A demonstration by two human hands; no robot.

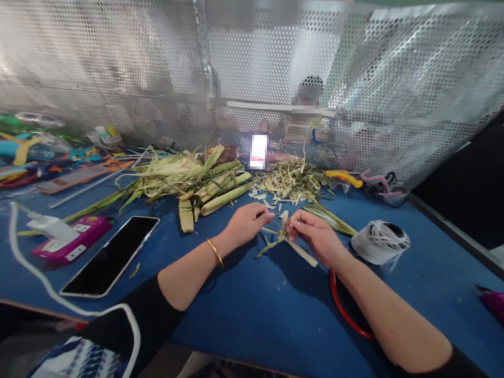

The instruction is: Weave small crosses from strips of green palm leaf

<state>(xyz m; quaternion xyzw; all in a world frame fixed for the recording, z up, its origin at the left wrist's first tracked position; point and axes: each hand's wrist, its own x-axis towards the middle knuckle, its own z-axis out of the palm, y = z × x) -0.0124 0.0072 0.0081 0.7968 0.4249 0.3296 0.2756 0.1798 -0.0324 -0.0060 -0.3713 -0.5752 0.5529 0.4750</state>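
Note:
My left hand [249, 224], with a gold bangle at the wrist, is closed in a pinch above the blue table. A fine pale line, which looks like thread, runs from its fingertips toward a small figure of plant-leaf strips [301, 253]. My right hand [315, 233] is closed on this figure near its knotted middle; its thin ends spread out below and to the left. Right of that hand stands a spool of white thread [378, 242]. Under the right forearm lies a red curved handle [343, 310], partly hidden.
Behind my hands lie a heap of green husks and stalks [181, 176] and a pile of shredded strips [293, 181]. A phone [112, 257] and a purple power strip [74, 239] with a white cable are at left. A perforated silver screen [252, 58] closes off the back.

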